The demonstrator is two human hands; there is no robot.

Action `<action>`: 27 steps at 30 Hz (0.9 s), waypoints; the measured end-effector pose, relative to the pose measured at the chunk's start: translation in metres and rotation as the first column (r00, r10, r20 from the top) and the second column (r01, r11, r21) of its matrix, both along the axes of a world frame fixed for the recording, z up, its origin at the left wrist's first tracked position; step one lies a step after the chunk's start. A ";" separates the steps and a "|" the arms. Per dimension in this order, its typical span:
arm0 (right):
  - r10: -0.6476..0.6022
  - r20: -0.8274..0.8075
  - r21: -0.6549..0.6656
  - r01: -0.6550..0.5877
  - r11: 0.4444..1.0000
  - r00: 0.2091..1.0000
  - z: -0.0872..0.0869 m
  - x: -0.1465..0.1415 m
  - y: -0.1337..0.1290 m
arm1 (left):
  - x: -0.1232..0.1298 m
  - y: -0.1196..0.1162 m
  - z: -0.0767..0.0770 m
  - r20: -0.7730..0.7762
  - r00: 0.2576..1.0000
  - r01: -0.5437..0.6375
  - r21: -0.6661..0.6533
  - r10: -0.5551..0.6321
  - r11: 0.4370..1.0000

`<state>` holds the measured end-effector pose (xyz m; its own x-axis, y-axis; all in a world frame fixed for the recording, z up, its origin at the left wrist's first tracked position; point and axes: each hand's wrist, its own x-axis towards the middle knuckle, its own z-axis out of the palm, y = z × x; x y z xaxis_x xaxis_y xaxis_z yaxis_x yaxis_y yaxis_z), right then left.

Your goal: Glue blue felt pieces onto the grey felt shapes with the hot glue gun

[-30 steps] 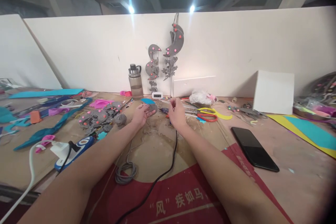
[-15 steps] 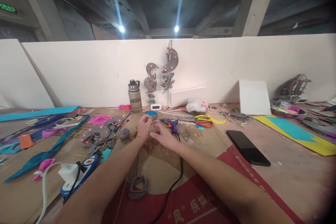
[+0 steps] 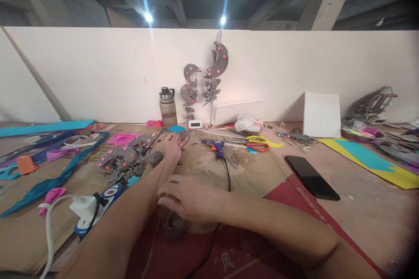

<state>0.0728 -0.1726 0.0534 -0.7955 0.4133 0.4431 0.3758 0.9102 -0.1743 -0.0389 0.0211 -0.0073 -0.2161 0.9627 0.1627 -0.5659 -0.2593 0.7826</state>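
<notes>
My left hand (image 3: 173,146) is closed on a small grey felt piece (image 3: 185,137), near a blue disc (image 3: 176,129) at the middle of the table. Nearer to me, my right hand (image 3: 183,196) crosses in front of my left forearm with its fingers curled; what they hold, if anything, is hidden. Just below it lies a coil of grey cord (image 3: 176,228), partly covered by the hand. A ball of grey yarn (image 3: 155,158) sits left of my left wrist. To the right rests a blue glue gun (image 3: 218,148) with a black cable.
Grey felt pieces with pink dots (image 3: 121,159) are piled at left, behind a power strip (image 3: 113,194). Scissors (image 3: 258,144), a phone (image 3: 310,177) and a white board (image 3: 322,115) are at right. A water bottle (image 3: 168,111) and hanging felt moons (image 3: 218,63) stand against the back wall.
My hands were together over the cardboard and are now apart. The right one has moved down toward me, over the cord coil. The left has shifted slightly left with the felt piece.
</notes>
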 end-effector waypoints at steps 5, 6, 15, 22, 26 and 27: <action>0.280 -0.127 0.244 -0.244 0.939 0.952 0.020 0.007 -0.010 | -0.001 0.000 0.001 0.019 1.000 0.013 0.020 -0.013 1.000; 0.236 -0.204 0.236 -0.186 0.954 0.950 0.024 0.013 -0.004 | 0.000 0.000 0.001 0.018 1.000 0.000 0.010 -0.001 1.000; -0.888 0.068 -0.056 0.890 0.452 0.455 -0.019 0.094 0.119 | 0.009 -0.011 0.010 -0.027 1.000 0.000 0.024 0.000 1.000; -0.868 0.298 -0.237 0.912 0.335 0.397 -0.037 0.100 0.135 | 0.018 -0.015 0.012 -0.068 0.997 0.026 0.084 -0.020 0.996; -0.871 0.264 -0.414 0.864 0.286 0.415 -0.038 0.112 0.146 | 0.020 -0.015 0.011 -0.099 0.994 0.059 0.105 -0.049 0.993; -0.889 0.203 -0.470 0.837 0.280 0.411 -0.040 0.115 0.149 | 0.020 -0.014 0.011 -0.102 0.994 0.058 0.102 -0.048 0.993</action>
